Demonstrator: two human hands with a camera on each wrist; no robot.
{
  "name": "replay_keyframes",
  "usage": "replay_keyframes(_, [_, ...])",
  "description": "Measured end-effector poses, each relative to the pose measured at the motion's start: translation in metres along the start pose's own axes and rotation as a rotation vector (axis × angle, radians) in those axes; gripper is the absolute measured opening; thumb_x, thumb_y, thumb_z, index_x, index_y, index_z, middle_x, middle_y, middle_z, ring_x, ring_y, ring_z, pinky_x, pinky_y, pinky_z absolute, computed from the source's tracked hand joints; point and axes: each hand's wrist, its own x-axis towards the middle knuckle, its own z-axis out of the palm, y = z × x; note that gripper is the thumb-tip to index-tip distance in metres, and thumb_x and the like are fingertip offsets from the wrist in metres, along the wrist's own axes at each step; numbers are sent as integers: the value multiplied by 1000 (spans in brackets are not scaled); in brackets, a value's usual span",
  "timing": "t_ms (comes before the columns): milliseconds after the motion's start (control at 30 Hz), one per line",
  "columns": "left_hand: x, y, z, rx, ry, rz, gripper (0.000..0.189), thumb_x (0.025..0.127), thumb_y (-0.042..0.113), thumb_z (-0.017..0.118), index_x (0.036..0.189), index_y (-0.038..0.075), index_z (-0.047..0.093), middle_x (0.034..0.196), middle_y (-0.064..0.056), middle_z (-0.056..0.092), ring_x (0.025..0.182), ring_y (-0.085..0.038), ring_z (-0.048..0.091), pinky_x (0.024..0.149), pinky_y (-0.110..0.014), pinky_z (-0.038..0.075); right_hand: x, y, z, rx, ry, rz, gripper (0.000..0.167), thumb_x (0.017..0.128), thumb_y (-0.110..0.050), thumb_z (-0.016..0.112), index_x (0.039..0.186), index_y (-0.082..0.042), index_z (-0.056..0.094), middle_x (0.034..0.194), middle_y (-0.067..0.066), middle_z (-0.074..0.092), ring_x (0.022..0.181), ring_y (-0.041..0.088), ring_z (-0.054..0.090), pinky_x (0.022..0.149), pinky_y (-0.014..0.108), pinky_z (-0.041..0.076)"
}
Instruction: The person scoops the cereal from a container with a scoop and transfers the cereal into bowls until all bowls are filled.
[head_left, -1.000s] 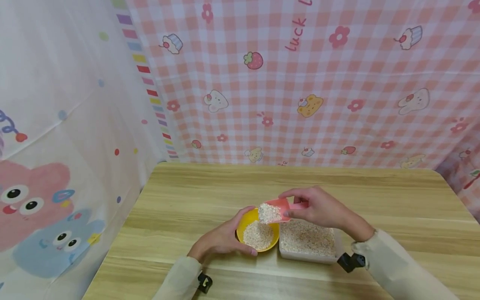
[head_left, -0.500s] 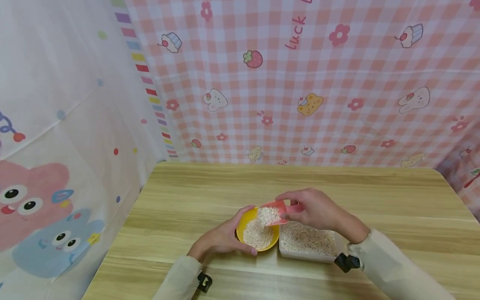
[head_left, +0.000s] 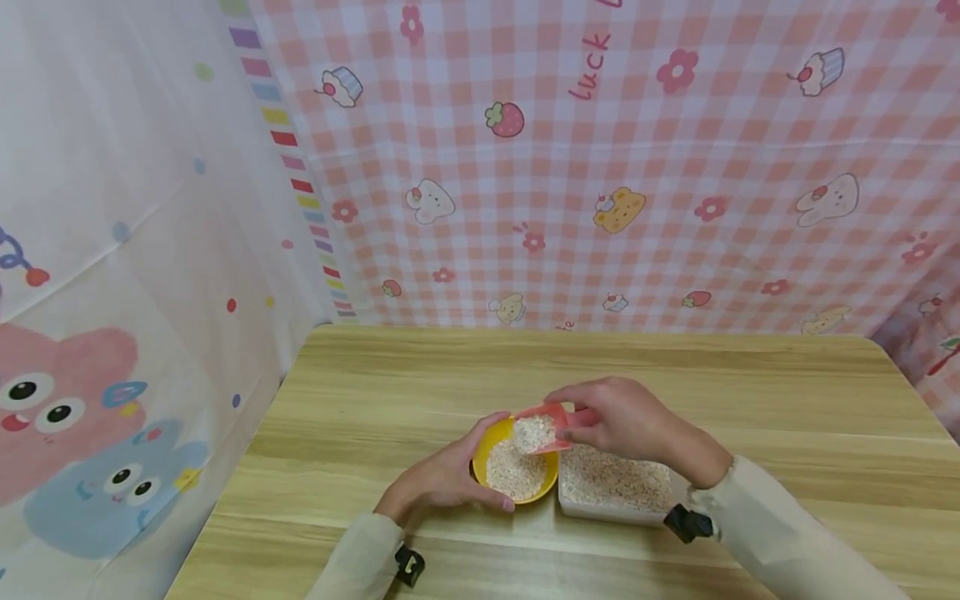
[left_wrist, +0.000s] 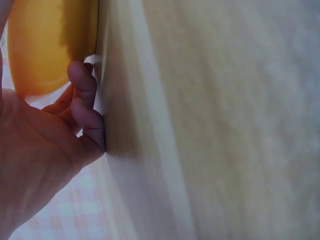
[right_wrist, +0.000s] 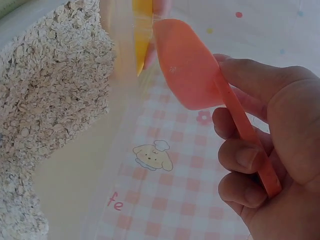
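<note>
The fingers of the right hand (head_left: 626,417) are wrapped around the handle of a pink scoop (right_wrist: 187,67), with the thumb along its near end, as we see from the right wrist. The left hand (head_left: 453,475) grasps a yellow bowl (head_left: 487,442) between thumb and fingers, spread along its left side. Only the left wrist view shows us two of that hand's fingertips (left_wrist: 86,115) bent below the bowl, beside the tabletop.

The scoop is smooth plastic, its mouth facing left above the bowl's far right part. From the head we see pale oats (head_left: 534,433) heaped in it; the right wrist gives us its plain back instead. We cannot tell whether it touches the rim. The bowl holds a mound of the same flakes, with bare yellow wall above them.

Just beside the bowl, on its right, stands a pale tub (head_left: 615,510) of oats; the right wrist view shows us a bare stretch of its inside too. Bowl and tub are well in from the far edge of the wooden table (head_left: 375,392), the bowl nearer its left edge than its right. Beyond that far edge hangs a pink checked cloth (head_left: 465,250).
</note>
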Motion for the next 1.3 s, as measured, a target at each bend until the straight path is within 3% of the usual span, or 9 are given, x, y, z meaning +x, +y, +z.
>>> replay_keyframes(500, [-1, 1, 0, 8, -1, -3, 112, 71, 44, 89, 155, 42, 15, 161, -2, 30, 144, -29, 32, 114, -58, 26, 9, -11, 3, -135, 4, -60, 39, 81, -21, 82, 118, -13, 72, 96, 1, 74, 68, 4, 58, 62, 25, 49])
replay_keyframes(800, [-1, 2, 0, 9, 3, -18, 108, 70, 45, 89, 150, 52, 17, 161, -3, 30, 144, -28, 33, 115, -58, 26, 12, -15, 5, -290, 49, -118, 38, 80, -33, 83, 112, -15, 73, 81, -2, 68, 56, 5, 49, 54, 23, 45])
replay_keyframes(1033, [-1, 1, 0, 17, 7, -11, 110, 70, 44, 89, 153, 46, 16, 160, -3, 31, 143, -28, 34, 114, -59, 26, 11, -19, 5, -395, 69, -130, 35, 79, -31, 84, 109, -17, 72, 76, -2, 64, 51, 7, 44, 48, 22, 39])
replay_keyframes(1167, [-1, 1, 0, 8, 6, -12, 110, 70, 43, 89, 153, 48, 17, 160, -3, 31, 143, -28, 34, 115, -59, 25, 8, -17, 3, -388, 87, -145, 37, 77, -27, 85, 110, -17, 73, 77, -2, 65, 51, 8, 47, 49, 22, 41])
replay_keyframes(1300, [-1, 1, 0, 1, 5, -9, 110, 70, 41, 90, 152, 48, 17, 160, -3, 31, 143, -28, 33, 116, -58, 24, 3, -11, 1, -311, 106, -137, 37, 78, -24, 85, 111, -16, 73, 82, -2, 68, 56, 7, 52, 52, 23, 43])
